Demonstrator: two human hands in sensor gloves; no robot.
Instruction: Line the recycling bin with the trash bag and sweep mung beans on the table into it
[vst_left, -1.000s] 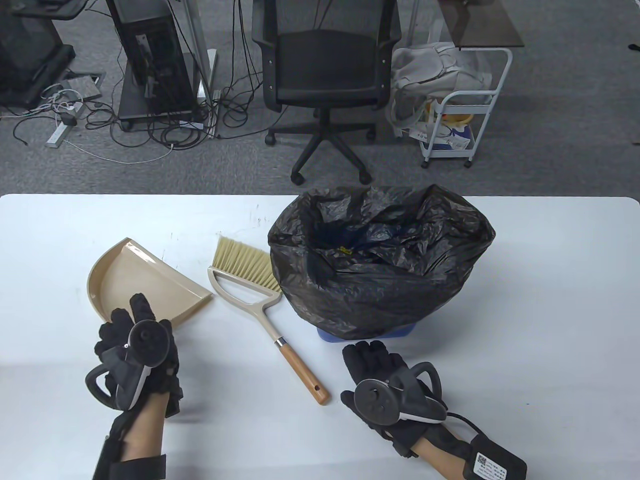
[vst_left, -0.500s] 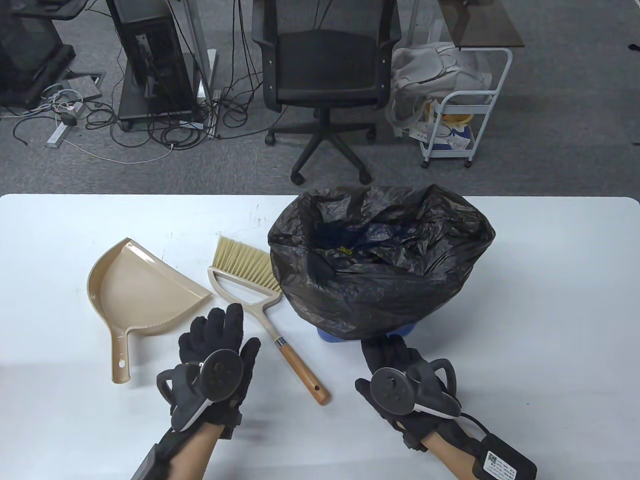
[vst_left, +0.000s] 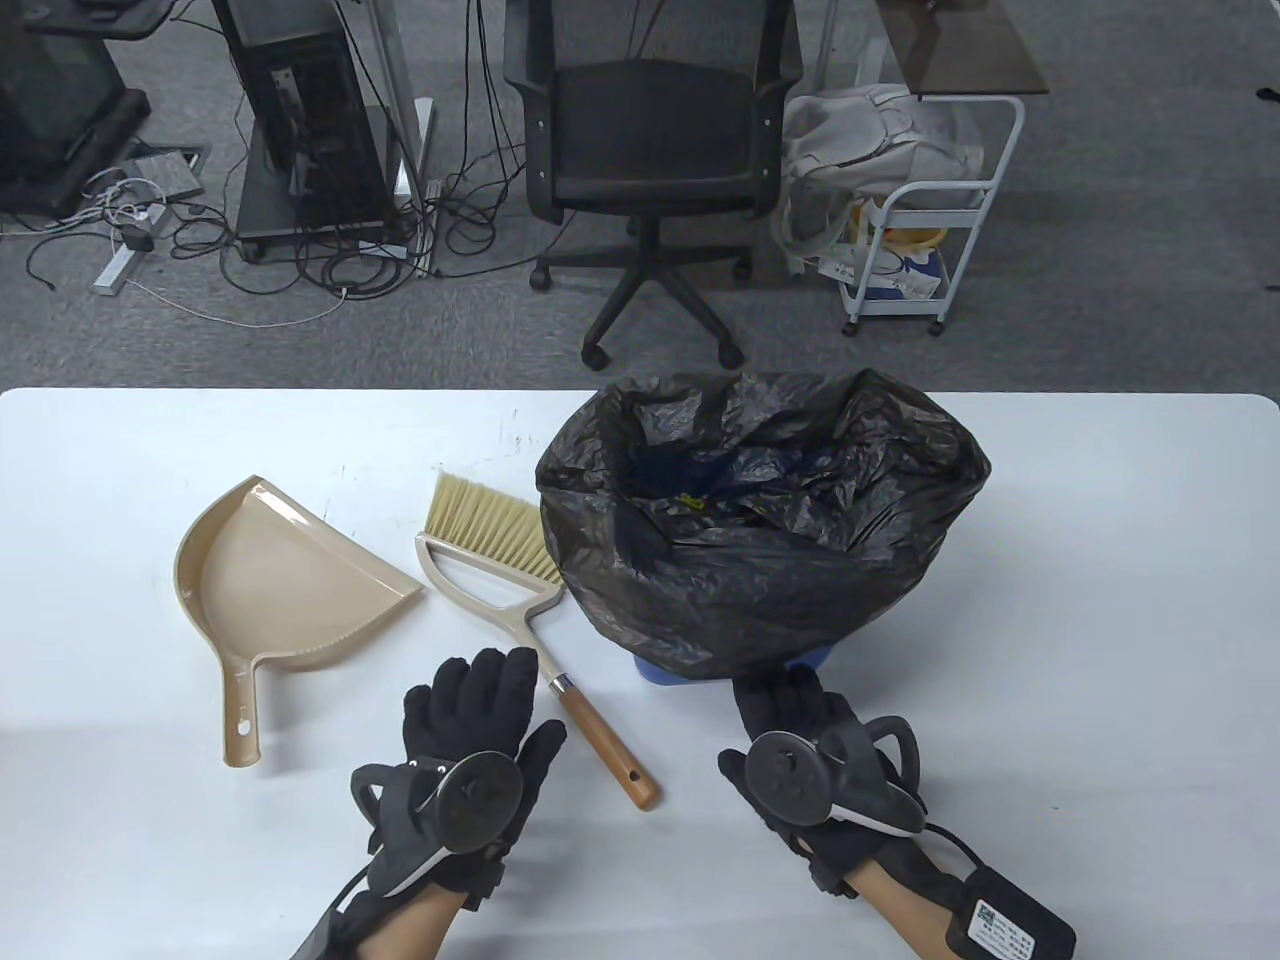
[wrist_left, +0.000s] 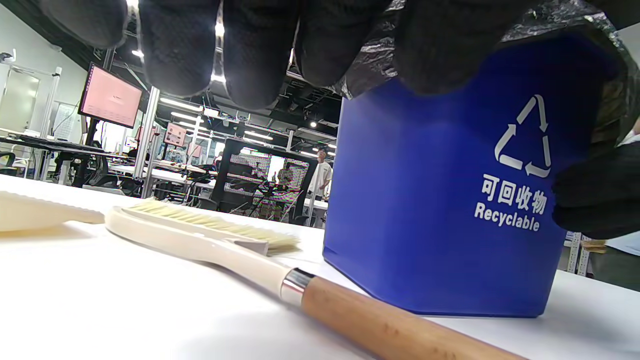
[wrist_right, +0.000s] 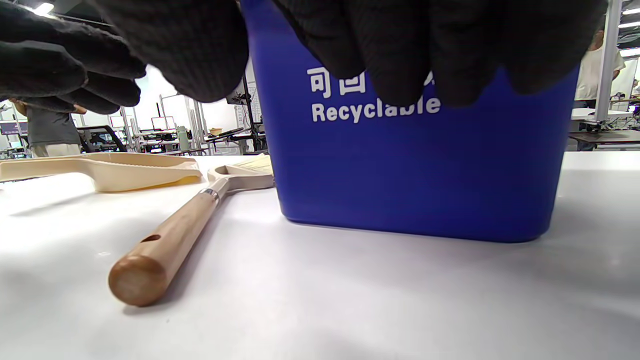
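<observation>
1. Table view: the blue plastic recycling bin (vst_left: 790, 666) stands right of the middle of the white desk (vst_left: 1100, 600), already lined, the crinkled black trash bag (vst_left: 760, 520) folded out over its rim and hiding all but its base; the beige plastic dustpan (vst_left: 280, 590) lies toward the desk's left edge; the cream hand brush with pale bristles and wooden handle (vst_left: 540, 640) lies between dustpan and bin; the left hand (vst_left: 470, 745) hovers at the desk's front edge just left of the brush handle, fingers straight, holding nothing; the right hand (vst_left: 810, 750) sits before the bin, fingers reaching its base, gripping nothing; no mung beans show on the desk.

2. Left wrist view: the fingers (wrist_left: 180, 45) hang loose and empty over the brush; the bin stands just beyond.

3. Right wrist view: relaxed fingers (wrist_right: 400, 50) hang against the bin's front wall, empty.

4. Judgement: lining looks done and sweeping seems over; the next move probably calls only for withdrawing both hands.
</observation>
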